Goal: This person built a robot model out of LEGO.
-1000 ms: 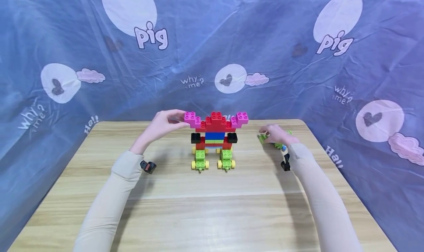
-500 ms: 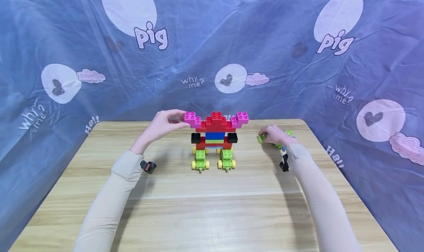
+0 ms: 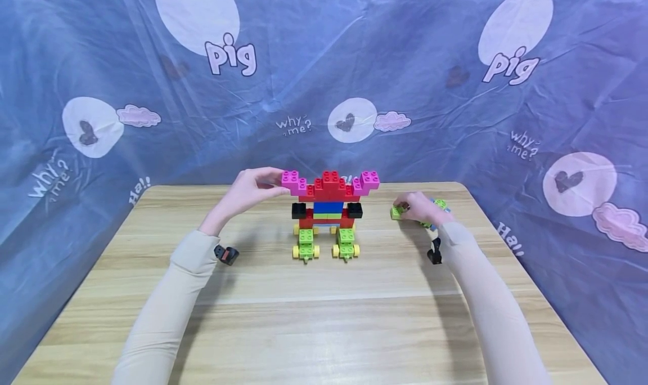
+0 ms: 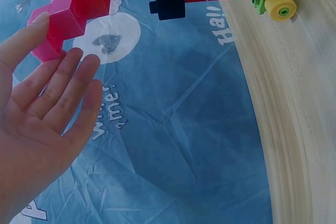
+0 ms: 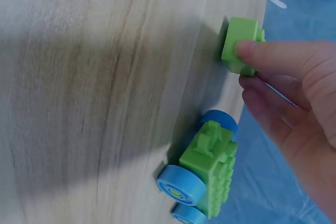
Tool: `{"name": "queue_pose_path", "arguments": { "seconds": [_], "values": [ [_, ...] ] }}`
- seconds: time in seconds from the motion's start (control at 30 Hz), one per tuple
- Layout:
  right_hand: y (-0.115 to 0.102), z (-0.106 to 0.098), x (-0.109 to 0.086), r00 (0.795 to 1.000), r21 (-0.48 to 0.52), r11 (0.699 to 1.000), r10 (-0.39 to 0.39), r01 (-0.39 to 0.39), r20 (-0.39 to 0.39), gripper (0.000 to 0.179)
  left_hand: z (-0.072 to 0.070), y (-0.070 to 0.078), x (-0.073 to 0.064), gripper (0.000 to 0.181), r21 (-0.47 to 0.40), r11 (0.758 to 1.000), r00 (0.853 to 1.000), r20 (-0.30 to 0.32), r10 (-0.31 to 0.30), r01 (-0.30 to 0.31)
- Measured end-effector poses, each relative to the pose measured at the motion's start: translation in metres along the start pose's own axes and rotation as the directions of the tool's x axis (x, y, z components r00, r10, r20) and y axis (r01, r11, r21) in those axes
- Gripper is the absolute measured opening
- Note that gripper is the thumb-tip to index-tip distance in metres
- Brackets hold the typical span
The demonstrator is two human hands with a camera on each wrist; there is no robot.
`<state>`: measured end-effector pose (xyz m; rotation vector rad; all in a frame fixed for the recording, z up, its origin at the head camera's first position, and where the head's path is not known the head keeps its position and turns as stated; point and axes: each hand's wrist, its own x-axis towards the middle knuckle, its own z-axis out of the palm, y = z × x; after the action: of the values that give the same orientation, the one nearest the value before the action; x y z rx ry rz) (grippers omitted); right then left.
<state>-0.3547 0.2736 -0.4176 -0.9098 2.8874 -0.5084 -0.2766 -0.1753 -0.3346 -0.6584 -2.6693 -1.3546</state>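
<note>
Upright on the table stands a toy figure of building blocks (image 3: 328,192), with red, blue and green blocks, black side blocks and green wheeled bases with yellow wheels. My left hand (image 3: 253,187) pinches the pink block (image 4: 67,11) at the end of its left arm; in the left wrist view the thumb lies on the block and the fingertips are at its underside. To the figure's right, my right hand (image 3: 417,206) holds a light green block (image 5: 240,45) between thumb and fingers, low over the table. Part of that block is hidden by the fingers.
Close by the right hand is a green wheeled block base (image 5: 206,156) with blue wheels, partly hidden behind the hand in the head view. The wooden table (image 3: 324,317) meets a blue printed cloth (image 3: 283,70) at its back and sides.
My right hand has shifted slightly left with the light green block, away from the blue-wheeled base. The left hand and the figure have stayed in place.
</note>
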Motion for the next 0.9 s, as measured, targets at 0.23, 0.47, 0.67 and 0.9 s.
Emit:
{"name": "queue_pose_path", "arguments": {
  "seconds": [0.23,0.47,0.67,0.9],
  "values": [
    [-0.003,-0.01,-0.006,0.998,-0.002,1.0,-0.025,0.025,-0.062,0.033,0.0,-0.001,-0.001,0.047,-0.008,1.0,1.0,-0.001,-0.005,0.005],
    [-0.013,-0.026,-0.009,0.987,-0.031,0.998,-0.057,0.053,-0.149,0.031,0.001,-0.003,0.0,0.049,-0.021,1.0,1.0,-0.004,-0.012,0.011],
    [-0.027,-0.048,-0.011,0.96,-0.071,0.993,-0.11,0.095,-0.258,0.031,0.001,-0.004,0.0,0.049,-0.027,1.0,1.0,-0.005,-0.01,0.01],
    [-0.052,-0.075,-0.01,0.927,-0.124,0.979,-0.195,0.164,-0.319,0.029,0.0,-0.005,0.0,0.049,-0.026,0.999,1.0,-0.002,-0.02,0.02]
  ]
}}
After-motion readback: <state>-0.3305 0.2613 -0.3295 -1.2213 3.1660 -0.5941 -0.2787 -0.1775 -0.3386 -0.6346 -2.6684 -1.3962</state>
